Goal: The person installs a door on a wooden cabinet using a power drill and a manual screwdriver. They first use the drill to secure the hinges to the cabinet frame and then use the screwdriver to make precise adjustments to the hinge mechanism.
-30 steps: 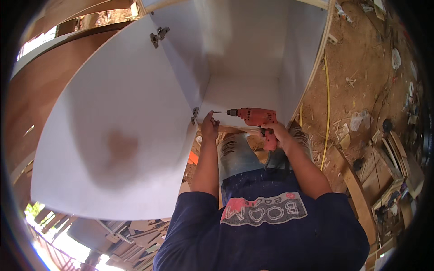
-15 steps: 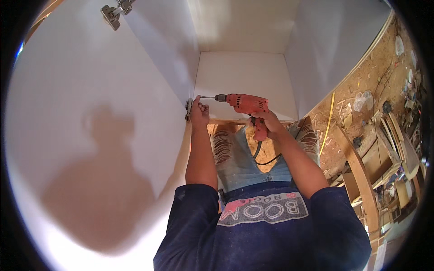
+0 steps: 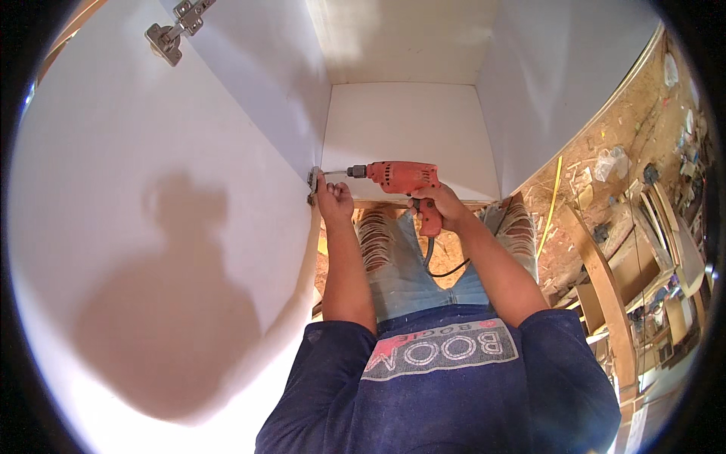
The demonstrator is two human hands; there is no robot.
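Observation:
My right hand grips the handle of a red corded power drill, held level and pointing left. Its thin bit reaches to a metal cabinet hinge in the corner where the white door meets the cabinet's side. Close below the bit is my left hand, its fingers curled and one fingertip raised against the hinge beside the bit's tip. Whatever those fingers pinch, perhaps a screw, is too small to make out.
A second hinge joins door and cabinet at upper left. The white inner panel lies beyond the drill. A black cord hangs from the handle over my legs. On the right, wood offcuts and scraps litter the dirt floor.
The drill has shifted left, bringing its bit up to the hinge. My left hand's raised finger has dropped lower, beside the bit's tip. The view has shifted slightly.

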